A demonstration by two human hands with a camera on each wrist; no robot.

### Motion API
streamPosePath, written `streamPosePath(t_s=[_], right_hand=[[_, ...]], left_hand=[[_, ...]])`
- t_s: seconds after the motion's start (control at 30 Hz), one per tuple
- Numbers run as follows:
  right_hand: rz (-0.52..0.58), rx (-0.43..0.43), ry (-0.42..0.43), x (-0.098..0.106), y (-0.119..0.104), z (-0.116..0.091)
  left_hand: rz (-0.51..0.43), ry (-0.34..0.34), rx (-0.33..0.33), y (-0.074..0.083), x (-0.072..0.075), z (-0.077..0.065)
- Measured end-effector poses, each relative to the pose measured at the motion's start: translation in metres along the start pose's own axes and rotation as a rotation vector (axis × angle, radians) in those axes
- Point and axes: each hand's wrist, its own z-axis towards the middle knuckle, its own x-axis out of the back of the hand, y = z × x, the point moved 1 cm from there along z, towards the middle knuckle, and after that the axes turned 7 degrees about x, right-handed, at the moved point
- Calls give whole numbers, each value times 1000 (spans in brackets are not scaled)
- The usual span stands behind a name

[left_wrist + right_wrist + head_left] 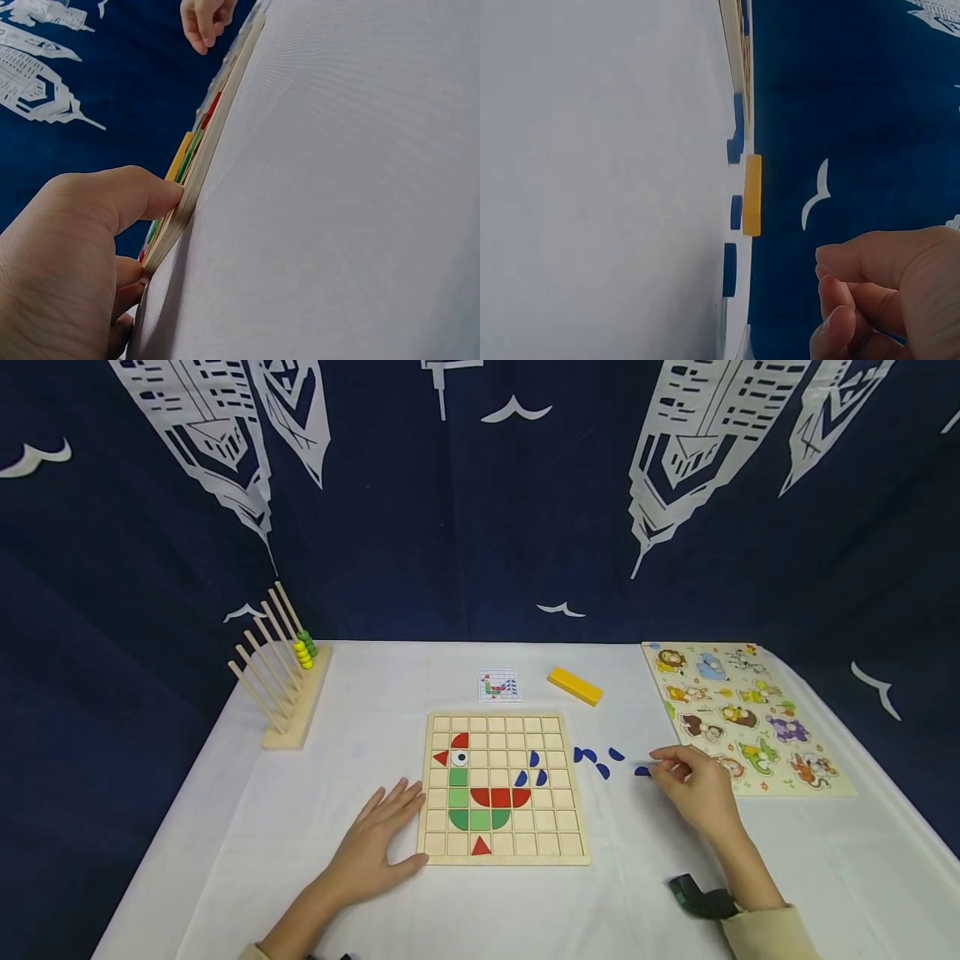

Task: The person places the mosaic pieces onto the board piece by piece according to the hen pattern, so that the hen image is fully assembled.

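Observation:
A wooden grid board [547,843] lies on the table, bearing red, green and blue pieces in the shape of a bird and a few leaf-like bits. My left hand [375,843] rests at the board's left side with fingers spread, its thumb [154,196] against the board's edge. To the right, my right hand [693,785] hovers with loosely bent fingers over a blue half-circle piece [641,771], which it partly covers in the head view. That piece [730,270] lies on the table below the fingertips in the right wrist view, where nothing shows between the fingers.
Several more blue half-circles [603,771] lie right of the board. Behind it are a pattern card [498,686] and a yellow block [575,686]. A peg rack [298,718] with beads stands at left; an animal puzzle board [720,727] lies at right, beside the right hand.

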Motion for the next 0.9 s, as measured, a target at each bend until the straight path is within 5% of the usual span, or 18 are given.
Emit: streamPosePath(t_s=[0.23, 0.67, 0.9], right_hand=[[-17, 13, -52, -3, 5, 2], [5, 76, -304, -41, -9, 11], [56, 88, -304, -52, -18, 7]], left_hand=[[-2, -2, -1, 0, -1, 0], [1, -1, -8, -2, -4, -1], [16, 20, -23, -2, -3, 0]])
